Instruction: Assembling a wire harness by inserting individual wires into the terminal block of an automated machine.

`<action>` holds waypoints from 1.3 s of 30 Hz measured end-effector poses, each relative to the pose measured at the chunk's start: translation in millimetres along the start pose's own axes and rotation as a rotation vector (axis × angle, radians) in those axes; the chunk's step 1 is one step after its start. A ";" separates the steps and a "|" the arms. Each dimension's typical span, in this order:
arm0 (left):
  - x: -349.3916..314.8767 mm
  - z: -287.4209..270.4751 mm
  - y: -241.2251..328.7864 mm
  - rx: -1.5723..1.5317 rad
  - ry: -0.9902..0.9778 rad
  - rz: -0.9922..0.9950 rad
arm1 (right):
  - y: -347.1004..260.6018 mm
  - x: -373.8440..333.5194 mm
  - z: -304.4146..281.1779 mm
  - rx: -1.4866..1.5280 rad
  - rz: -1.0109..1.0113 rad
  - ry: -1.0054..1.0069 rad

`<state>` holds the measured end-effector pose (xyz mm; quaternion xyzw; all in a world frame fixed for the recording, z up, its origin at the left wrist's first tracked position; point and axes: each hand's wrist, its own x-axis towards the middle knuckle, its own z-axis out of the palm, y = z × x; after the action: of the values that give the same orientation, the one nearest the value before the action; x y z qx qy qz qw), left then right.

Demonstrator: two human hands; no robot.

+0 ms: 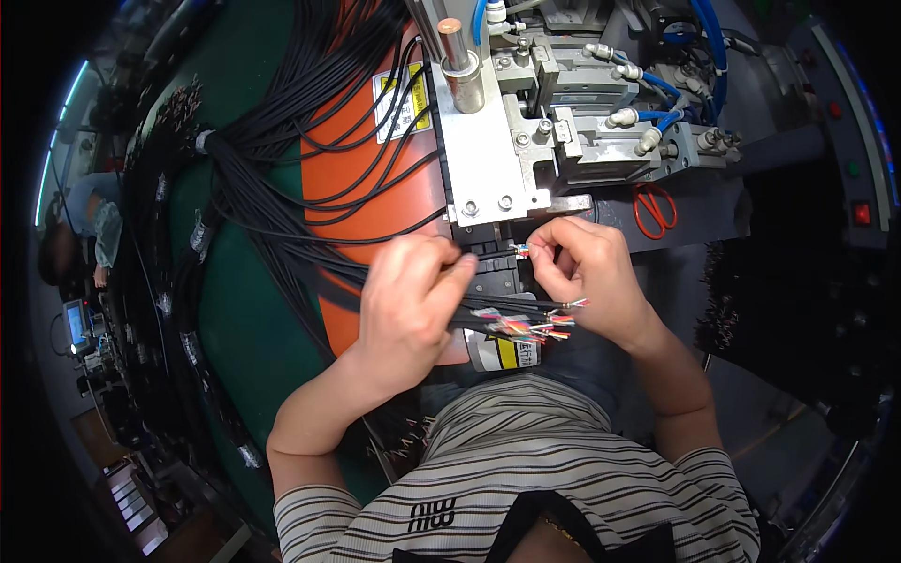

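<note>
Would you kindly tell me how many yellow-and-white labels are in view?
2: one label on the orange surface, partly crossed by black cables, and a second label below the colourful wire ends. Others may be hidden.

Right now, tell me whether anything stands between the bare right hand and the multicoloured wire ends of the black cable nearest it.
Nothing visible: the bare right hand is at the multicoloured wire ends. Other black cables with coloured ends lie nearer the striped shirt, not between.

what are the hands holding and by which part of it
A black cable: the left hand holds it back from its end, while the right hand pinches the coloured wires at its tip.
</note>
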<state>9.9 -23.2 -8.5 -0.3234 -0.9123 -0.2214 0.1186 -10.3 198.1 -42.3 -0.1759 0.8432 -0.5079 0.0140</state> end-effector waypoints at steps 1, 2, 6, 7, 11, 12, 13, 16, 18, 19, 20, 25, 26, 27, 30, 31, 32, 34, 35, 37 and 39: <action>-4.1 -3.1 -1.9 0.049 -0.014 -0.021 | 0.4 -0.5 0.0 0.001 0.000 0.001; -6.3 -2.6 -0.4 0.045 -0.036 -0.035 | 1.3 -1.3 0.2 -0.018 -0.004 0.035; -4.9 4.3 -1.3 0.076 -0.018 -0.060 | -2.4 -15.0 -7.2 0.076 0.124 0.001; -3.7 5.3 -2.7 0.091 0.001 -0.064 | -6.0 -18.7 -8.3 0.360 0.190 -0.015; -0.8 -4.5 2.4 -0.060 -0.077 -0.038 | -9.8 -18.9 -4.3 0.579 0.104 -0.003; -1.6 -4.0 9.2 -0.259 -0.072 -0.022 | -9.7 -18.7 -1.5 0.484 0.005 0.022; 3.0 -3.5 12.3 -0.279 -0.051 -0.006 | -13.3 -18.2 -1.2 0.417 0.050 -0.042; 11.0 0.0 6.9 -0.411 -0.049 -0.089 | -8.5 -16.2 13.4 0.653 0.029 0.059; 9.5 7.7 1.8 -0.381 -0.031 -0.070 | -7.2 -18.7 6.9 0.922 0.224 -0.030; 8.0 10.9 1.8 -0.316 0.021 0.011 | -5.2 -17.1 3.0 1.073 0.352 -0.104; 7.4 13.1 2.6 -0.250 0.072 0.093 | -2.0 -13.5 0.2 1.222 0.482 -0.180; 4.1 17.7 11.9 -0.072 0.145 0.195 | -6.3 1.2 -3.4 1.278 0.522 -0.303; 6.0 15.0 14.1 -0.095 0.076 0.118 | -14.2 3.0 -4.3 1.162 0.456 -0.246; 8.1 12.2 15.9 -0.118 0.007 0.042 | -20.0 0.3 -3.2 1.048 0.492 -0.201; 10.5 17.2 10.6 -0.313 0.090 -0.028 | -22.1 -12.1 7.6 1.080 0.309 -0.109; 11.5 18.3 11.4 -0.366 0.138 -0.046 | -19.9 -17.5 16.2 0.628 0.015 0.009; 13.8 17.1 12.4 -0.377 0.163 -0.043 | -18.7 -19.9 23.7 0.309 -0.186 0.141; 14.5 15.1 13.3 -0.387 0.187 -0.042 | -15.4 -20.6 30.3 -0.063 -0.409 0.288; 12.3 14.5 13.5 -0.353 0.139 -0.029 | -12.8 -20.0 30.6 -0.109 -0.439 0.307; 8.9 13.3 14.3 -0.259 0.078 0.005 | -8.5 -21.8 23.8 0.177 -0.318 0.230; 9.0 9.4 13.4 -0.213 0.053 0.024 | -9.7 -15.5 9.2 0.503 -0.079 0.078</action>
<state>11.0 -4.5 -9.1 -0.3389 -0.8763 -0.3242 0.1104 8.8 191.0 -40.9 -0.1799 0.6826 -0.7083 0.0050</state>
